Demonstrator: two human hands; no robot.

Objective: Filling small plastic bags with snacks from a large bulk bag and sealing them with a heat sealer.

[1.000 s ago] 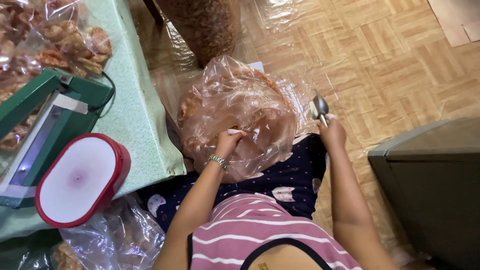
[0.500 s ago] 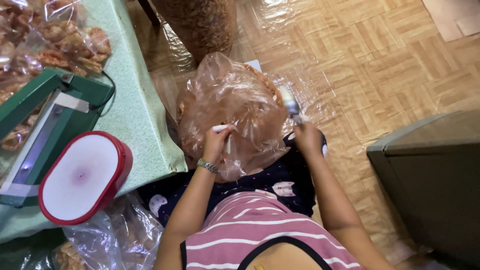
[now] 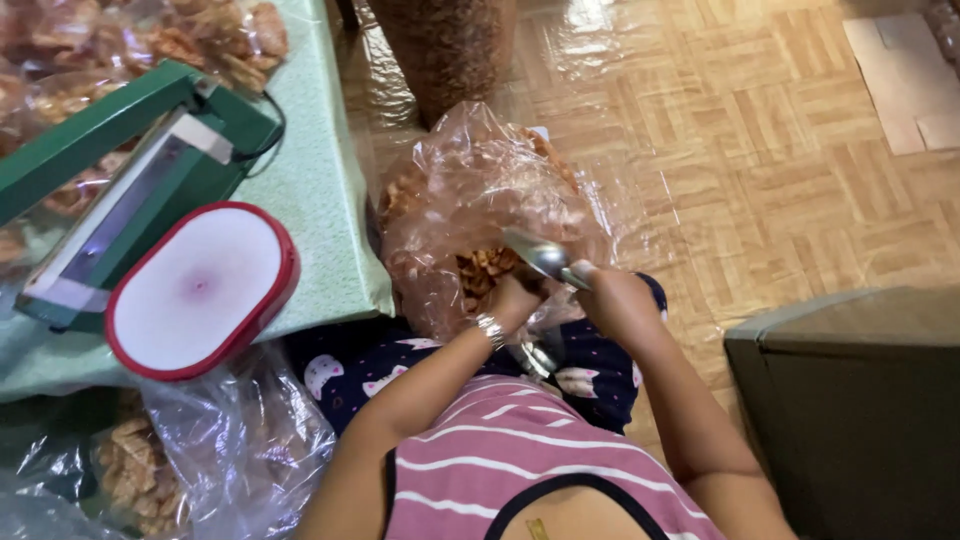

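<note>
- The scoop is a metal one, held in the right hand; its long axis runs from that hand up and to the left, bowl end pointing left into the mouth of the bag.
- The right hand's fingers are curled tight round the scoop's handle; the handle itself is hidden in the fist.
- The left hand sits just left of the right, fingers bunched and pinching the bag's plastic at its opening; a metal bracelet is on that wrist.
- The bag is clear, crumpled, full of brown snacks, and rests on the lap against the knees, bulging up and away from the body.
- The bag's left side lies just beside the edge of the table, so little room there.
- On the table a red-rimmed white lid and a green sealer sit close together, near that edge.
- To the right, open parquet floor gives free room; a grey box closes in the lower right, well apart from the hands.
- Another snack bag lies under the table, lower left.
</note>
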